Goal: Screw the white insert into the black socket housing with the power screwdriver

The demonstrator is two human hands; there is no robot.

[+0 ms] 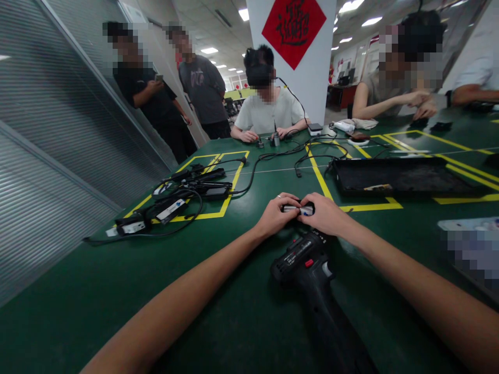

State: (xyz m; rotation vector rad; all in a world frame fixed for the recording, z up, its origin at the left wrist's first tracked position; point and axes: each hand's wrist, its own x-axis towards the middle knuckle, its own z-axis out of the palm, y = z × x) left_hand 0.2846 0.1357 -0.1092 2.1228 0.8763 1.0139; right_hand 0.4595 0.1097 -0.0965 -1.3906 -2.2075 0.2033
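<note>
Both of my hands meet over the table, gripping a small black piece with silvery parts (288, 209) between them. My left hand (276, 212) is closed on its left end, the thumb pressed along the near side. On the other end, my right hand (324, 214) is closed too, its thumb touching near a small blue spot. The fingers cover much of the piece, so its exact kind cannot be told. Just below my hands lies a black cordless drill (312, 291) with red buttons, its handle pointing toward me and its front end partly under my right hand.
Black adapters with cables (171, 208) lie in a yellow-taped area at left. A shallow black tray (405, 176) sits at right, and a pixelated flat thing (473, 249) lies nearer. Cables (273, 155) cross the table. Co-workers sit across it; two people stand at left.
</note>
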